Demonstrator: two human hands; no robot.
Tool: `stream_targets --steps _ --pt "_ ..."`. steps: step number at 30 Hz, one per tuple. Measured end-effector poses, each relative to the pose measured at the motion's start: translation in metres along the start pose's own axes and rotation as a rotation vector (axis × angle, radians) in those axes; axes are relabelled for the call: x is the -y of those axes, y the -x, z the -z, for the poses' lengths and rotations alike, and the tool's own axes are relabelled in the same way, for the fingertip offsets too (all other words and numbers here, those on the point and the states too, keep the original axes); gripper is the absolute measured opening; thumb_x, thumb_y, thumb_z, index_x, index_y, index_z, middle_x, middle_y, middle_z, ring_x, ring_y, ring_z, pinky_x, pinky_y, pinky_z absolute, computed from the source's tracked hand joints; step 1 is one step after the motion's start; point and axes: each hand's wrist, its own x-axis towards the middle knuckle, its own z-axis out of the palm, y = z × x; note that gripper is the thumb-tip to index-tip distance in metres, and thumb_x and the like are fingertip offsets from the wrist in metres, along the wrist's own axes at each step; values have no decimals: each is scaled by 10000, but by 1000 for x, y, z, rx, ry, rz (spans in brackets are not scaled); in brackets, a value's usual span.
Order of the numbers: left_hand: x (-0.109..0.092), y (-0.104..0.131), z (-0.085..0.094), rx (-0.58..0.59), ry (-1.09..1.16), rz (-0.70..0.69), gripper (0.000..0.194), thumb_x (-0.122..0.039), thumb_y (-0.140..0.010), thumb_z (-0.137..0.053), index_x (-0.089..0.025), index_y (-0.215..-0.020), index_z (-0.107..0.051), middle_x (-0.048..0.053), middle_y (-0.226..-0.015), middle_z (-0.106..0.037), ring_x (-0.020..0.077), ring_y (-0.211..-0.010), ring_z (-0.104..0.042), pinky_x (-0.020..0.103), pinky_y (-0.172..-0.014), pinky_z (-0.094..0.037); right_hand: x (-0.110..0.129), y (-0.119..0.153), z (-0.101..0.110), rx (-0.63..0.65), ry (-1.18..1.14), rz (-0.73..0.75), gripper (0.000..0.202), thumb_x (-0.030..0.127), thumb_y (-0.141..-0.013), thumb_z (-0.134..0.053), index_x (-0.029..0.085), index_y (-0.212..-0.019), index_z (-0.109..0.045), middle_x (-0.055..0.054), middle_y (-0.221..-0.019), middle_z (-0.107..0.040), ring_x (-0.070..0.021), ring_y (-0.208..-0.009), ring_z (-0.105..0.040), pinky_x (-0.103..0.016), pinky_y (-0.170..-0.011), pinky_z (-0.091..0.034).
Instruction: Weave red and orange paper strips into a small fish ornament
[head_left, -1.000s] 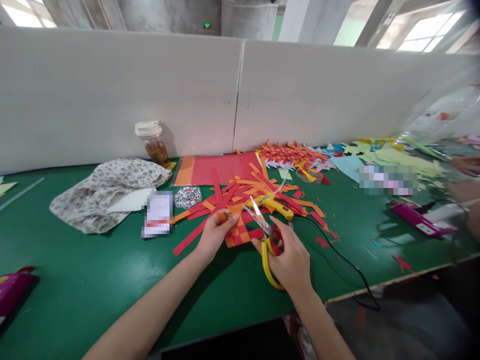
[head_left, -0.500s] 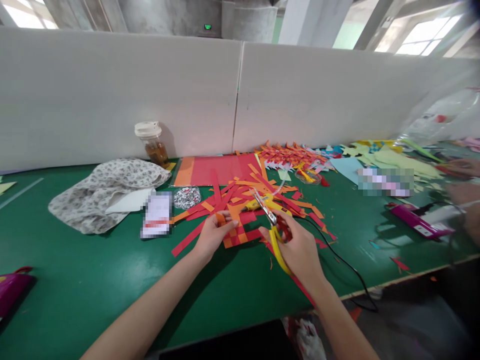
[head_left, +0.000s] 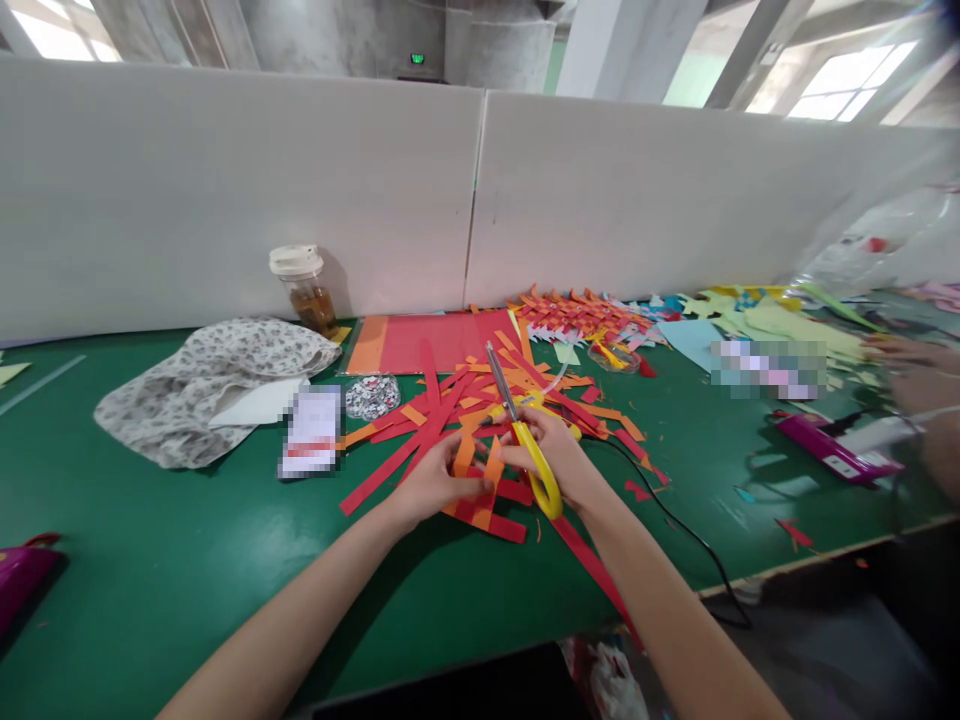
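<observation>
1. Pale partition panels stand behind a green table; a patterned cloth lies on its left part.
2. Left hand: its grip is closed on the woven paper. Should that pinch ease, strips might slide out of the weave.
3. Woven paper, between both hands near the table's front: red and orange bands cross in checks, orange strips stand up, and red ends jut rightward. Fingers hide part.
4. Glue gun, just beyond the hands: whether it is hot cannot be told; if so, straying fingers could get burned.
5. Right hand: its grip wraps yellow-handled scissors, blades pointing away. A careless twist could nick the paper.
6. Farther right, a snagged black cord could drag the gun.
</observation>
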Motion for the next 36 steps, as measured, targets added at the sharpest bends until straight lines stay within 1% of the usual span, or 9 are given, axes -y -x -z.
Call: stream_targets --steps 3,6,12,14,18,22,24,28,36 --pt "-2 -2 0 -106 72 22 510 -162 -509 -808 -180 -968 -587 42 -916 -668 170 -782 -643 269 -690 -503 1 -3 -3 -111 -162 10 448 194 -472 -745 169 -889 -583 51 -621 -594 -103 -503 -541 -236 -508 -446" --pt "-6 -4 3 -217 155 68 500 -209 -520 -817 -180 -946 -558 30 -807 -681 165 -675 -658 250 -580 -509 4 -1 -3 -210 -340 29 475 228 -484 -749 176 -915 -556 58 -644 -588 -101 -497 -557 -248 -522 -476" --pt "-10 -9 12 -360 381 14 459 -215 -595 -784 -183 -982 -540 7 -745 -685 123 -602 -648 233 -573 -530 6 12 -1 -120 -338 -67 458 230 -465 -788 169 -838 -528 59 -568 -583 -114 -482 -574 -248 -505 -493" --pt "-10 -10 12 -347 433 35 414 -210 -624 -764 -177 -984 -561 12 -764 -687 114 -596 -643 228 -573 -530 2 17 -4 -114 -351 -76 421 237 -481 -793 170 -798 -525 49 -574 -589 -122 -496 -588 -246 -501 -495" --pt "-12 -6 11 -266 556 121 270 -210 -658 -728 -188 -892 -595 22 -783 -695 144 -673 -661 265 -616 -535 -5 23 -10 -267 -501 -24 362 246 -532 -781 179 -800 -548 41 -632 -613 -130 -570 -627 -268 -598 -543" --pt "-14 -2 12 -79 692 49 161 -298 -697 -684 -194 -801 -618 65 -1063 -678 224 -950 -645 406 -837 -509 -9 23 -14 -376 -589 -12 326 243 -534 -789 177 -768 -572 32 -646 -625 -133 -585 -639 -287 -648 -563" --pt "-13 -2 11 -33 649 18 199 -285 -695 -697 -191 -860 -636 74 -1071 -676 237 -1003 -629 415 -884 -486 -11 22 -17 -380 -604 -4 353 255 -528 -799 180 -789 -575 35 -657 -625 -132 -585 -642 -279 -635 -564" --pt "-9 -3 5 -116 467 32 335 -193 -634 -760 -177 -947 -641 63 -917 -710 222 -893 -670 368 -839 -506 -12 23 -22 -321 -560 46 443 275 -546 -799 198 -899 -543 41 -704 -622 -143 -615 -650 -278 -626 -563" --pt "-7 -5 3 -327 401 29 278 -159 -583 -788 -129 -798 -615 29 -723 -681 160 -682 -673 317 -729 -552 -17 26 -18 -217 -315 42 577 373 -551 -783 210 -1009 -473 51 -684 -580 -119 -540 -584 -241 -512 -496"
